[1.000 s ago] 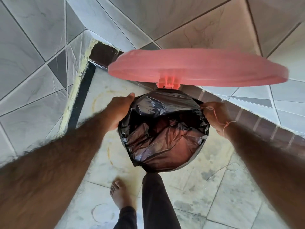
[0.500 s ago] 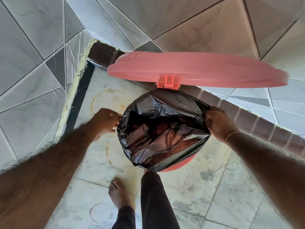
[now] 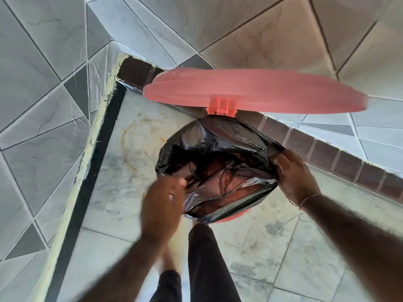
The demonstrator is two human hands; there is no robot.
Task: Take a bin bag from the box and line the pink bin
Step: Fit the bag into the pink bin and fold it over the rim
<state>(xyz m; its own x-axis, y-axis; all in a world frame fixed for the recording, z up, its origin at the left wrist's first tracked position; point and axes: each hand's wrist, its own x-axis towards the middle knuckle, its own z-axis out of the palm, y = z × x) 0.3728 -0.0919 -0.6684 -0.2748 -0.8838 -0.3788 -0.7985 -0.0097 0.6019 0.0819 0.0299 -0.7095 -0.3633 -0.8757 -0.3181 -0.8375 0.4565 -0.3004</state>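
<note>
A black bin bag (image 3: 218, 162) lies crumpled inside the pink bin, folded over most of its mouth. A strip of the bin's pink rim (image 3: 229, 219) shows bare at the near edge. The bin's pink lid (image 3: 250, 90) stands raised behind it on its hinge. My left hand (image 3: 162, 203), blurred, pinches the bag's near-left edge. My right hand (image 3: 293, 177) grips the bag's right edge at the rim. The box of bags is out of view.
The bin stands on a pale marble floor (image 3: 122, 171) in a corner of tiled walls (image 3: 39, 83), with a dark brown skirting (image 3: 327, 155) behind it. My dark trouser leg (image 3: 207, 258) is right in front of the bin.
My left hand moved from the bag's left side round to its near-left edge. My right hand shifted slightly down the right edge. More pink rim shows at the front.
</note>
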